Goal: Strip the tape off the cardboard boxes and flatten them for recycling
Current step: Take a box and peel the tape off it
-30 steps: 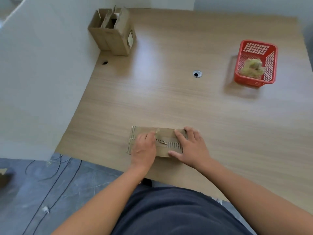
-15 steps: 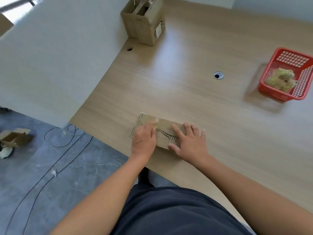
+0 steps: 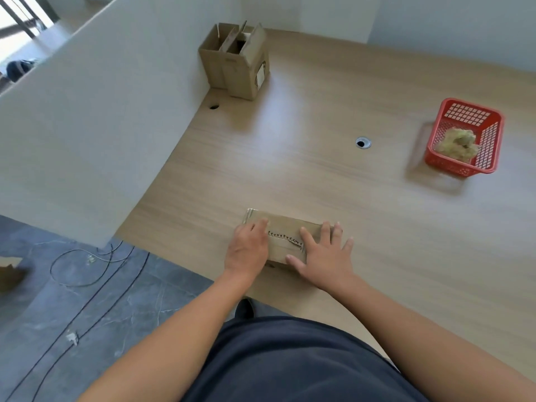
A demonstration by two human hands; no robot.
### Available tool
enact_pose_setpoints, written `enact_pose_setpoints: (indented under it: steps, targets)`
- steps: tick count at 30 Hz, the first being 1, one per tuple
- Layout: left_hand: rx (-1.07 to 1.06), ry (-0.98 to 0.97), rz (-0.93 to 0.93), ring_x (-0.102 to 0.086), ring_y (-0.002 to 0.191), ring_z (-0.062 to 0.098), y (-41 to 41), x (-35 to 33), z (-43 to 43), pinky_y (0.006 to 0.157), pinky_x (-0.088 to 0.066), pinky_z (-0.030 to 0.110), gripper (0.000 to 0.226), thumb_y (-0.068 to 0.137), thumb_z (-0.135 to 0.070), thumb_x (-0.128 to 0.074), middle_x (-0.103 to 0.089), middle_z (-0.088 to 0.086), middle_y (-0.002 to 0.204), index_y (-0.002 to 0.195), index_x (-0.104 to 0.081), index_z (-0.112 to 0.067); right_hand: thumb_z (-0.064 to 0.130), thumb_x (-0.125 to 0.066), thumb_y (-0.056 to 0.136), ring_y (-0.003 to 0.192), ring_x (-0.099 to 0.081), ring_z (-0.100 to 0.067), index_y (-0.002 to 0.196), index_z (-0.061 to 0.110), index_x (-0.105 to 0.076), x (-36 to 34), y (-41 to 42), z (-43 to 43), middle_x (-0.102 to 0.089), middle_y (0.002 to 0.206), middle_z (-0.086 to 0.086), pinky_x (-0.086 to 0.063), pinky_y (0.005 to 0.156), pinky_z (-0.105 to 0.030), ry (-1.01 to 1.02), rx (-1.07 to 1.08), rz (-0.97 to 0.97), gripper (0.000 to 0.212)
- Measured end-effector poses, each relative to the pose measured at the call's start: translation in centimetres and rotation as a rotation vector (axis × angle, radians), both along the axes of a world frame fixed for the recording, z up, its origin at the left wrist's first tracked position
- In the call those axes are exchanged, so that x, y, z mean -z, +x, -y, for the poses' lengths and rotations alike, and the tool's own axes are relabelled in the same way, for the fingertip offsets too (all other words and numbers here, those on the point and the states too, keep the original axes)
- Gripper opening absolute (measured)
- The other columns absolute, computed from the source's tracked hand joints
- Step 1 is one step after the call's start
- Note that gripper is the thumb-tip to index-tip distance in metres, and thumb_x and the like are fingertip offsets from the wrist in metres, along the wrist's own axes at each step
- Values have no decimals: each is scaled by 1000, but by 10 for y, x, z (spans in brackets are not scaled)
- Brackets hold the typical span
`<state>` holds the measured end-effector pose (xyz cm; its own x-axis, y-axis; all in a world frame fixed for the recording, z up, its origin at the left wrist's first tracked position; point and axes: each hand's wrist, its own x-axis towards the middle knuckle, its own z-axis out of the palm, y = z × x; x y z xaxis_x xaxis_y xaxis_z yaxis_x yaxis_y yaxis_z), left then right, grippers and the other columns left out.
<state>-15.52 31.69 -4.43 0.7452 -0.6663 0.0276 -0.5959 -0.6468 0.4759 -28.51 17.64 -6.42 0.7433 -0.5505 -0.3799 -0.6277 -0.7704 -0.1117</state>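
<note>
Right hand [image 3: 322, 256] fingers now spread wider than a moment ago, flat and open on the flattened cardboard box [image 3: 285, 237] near the wooden table's [image 3: 319, 184] front edge, left hand [image 3: 248, 248] palm-down pressing its left end, upright cardboard boxes [image 3: 236, 63] far back, red basket [image 3: 465, 136] well right.
</note>
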Motion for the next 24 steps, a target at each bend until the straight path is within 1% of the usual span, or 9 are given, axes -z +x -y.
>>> enact_pose_setpoints:
  steps: [2,5,10,13,15,16,19,21,24]
  targets:
    - [36,33,61,-51,91,32,6,5,-8,77,-53,46,30,100,-29,-62,-61,13,101,125,-66,-13,88,-24,84,152,11,-50,156,40,-13,0,4,-5,-1,167,-23,-2,117,-73,-11,25,-9,87]
    - [59,64,25,-49,102,26,14,7,-16,88,-53,37,59,88,-53,-71,-48,12,118,133,-63,-16,86,-28,85,151,12,-51,154,39,-15,1,7,-10,1,167,-24,-2,117,-73,-9,62,-12,84]
    - [35,-42,-54,-52,96,20,25,7,-20,82,-50,34,48,101,-24,-60,-59,3,103,146,-51,-12,83,-36,86,153,15,-46,152,40,-19,-2,12,-14,2,168,-20,-1,118,-71,14,125,-5,80]
    - [61,-145,-70,-57,90,23,33,7,-26,78,-51,37,30,103,-18,-55,-66,4,97,132,-57,-16,75,-39,92,155,20,-34,156,41,-19,-3,13,-17,6,172,-7,9,121,-66,-5,42,70,76]
    - [123,-153,-15,-58,92,28,35,11,-29,83,-52,45,21,103,-21,-55,-67,8,101,116,-67,-11,71,-36,96,157,16,-31,157,52,-7,-5,13,-22,7,172,-1,14,120,-66,10,-20,90,71]
    - [139,-135,-4,-56,95,28,35,13,-30,86,-51,45,26,103,-29,-55,-65,8,108,115,-68,-11,70,-33,96,157,15,-31,156,56,-1,-5,14,-25,7,172,-1,16,119,-66,21,-21,84,69]
    - [109,-61,-5,-47,107,21,42,14,-31,90,-46,31,44,89,-54,-68,-44,7,128,116,-65,-19,72,-24,95,157,16,-33,154,59,2,-6,22,-33,10,172,-3,17,117,-67,20,27,45,66]
    - [89,-20,-35,-47,106,16,55,13,-31,86,-44,26,48,81,-54,-77,-40,2,125,114,-61,-23,75,-23,94,156,17,-36,155,57,-3,-6,29,-40,9,172,-6,17,116,-70,22,68,33,67]
    - [71,-48,-106,-58,93,15,65,5,-29,73,-38,22,29,92,-37,-72,-51,-8,103,112,-60,-20,79,-25,93,155,12,-41,151,53,-17,-9,43,-47,1,169,-11,10,113,-78,26,137,36,64]
